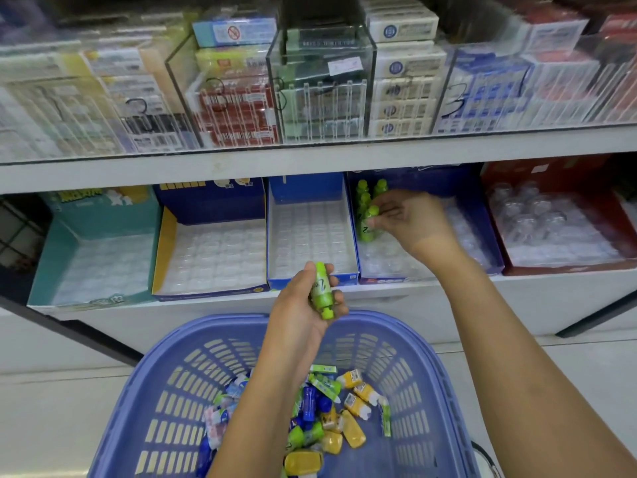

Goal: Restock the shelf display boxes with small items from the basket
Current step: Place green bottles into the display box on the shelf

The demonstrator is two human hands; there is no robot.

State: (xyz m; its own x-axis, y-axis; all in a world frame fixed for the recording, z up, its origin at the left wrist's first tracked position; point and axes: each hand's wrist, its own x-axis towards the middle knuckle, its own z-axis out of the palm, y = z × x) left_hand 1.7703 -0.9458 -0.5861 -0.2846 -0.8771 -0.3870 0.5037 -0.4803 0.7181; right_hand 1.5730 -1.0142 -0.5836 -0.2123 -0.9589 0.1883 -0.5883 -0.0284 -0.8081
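**Green bottle (pixel 369 220) set in the dark blue display box (pixel 431 182), a second one waiting in the left hand**

The right hand (pixel 413 222) reaches into the dark blue display box on the lower shelf (pixel 568 288). Its fingertips pinch the green bottle, which stands upright near the box's back left corner, just beside other green bottles (pixel 362 188) already standing there. The box floor is lined with a clear moulded tray.

The left hand (pixel 303 305) is held above the far rim of the basket (pixel 431 357), palm turned up, with its fingers and thumb curled round a second green bottle (pixel 322 291). That bottle is tilted, cap end pointing down toward the basket.

Both bottles are small, bright green plastic with a pale label bearing a dark mark.

The basket is blue-purple slotted plastic and sits below the shelf, holding a loose heap of small items (pixel 344 419) in yellow, blue, green and white. Left of the dark blue box stand a blue box (pixel 272 236), a blue-and-yellow box (pixel 165 246) and a teal box (pixel 55 243), each with a clear tray inside.
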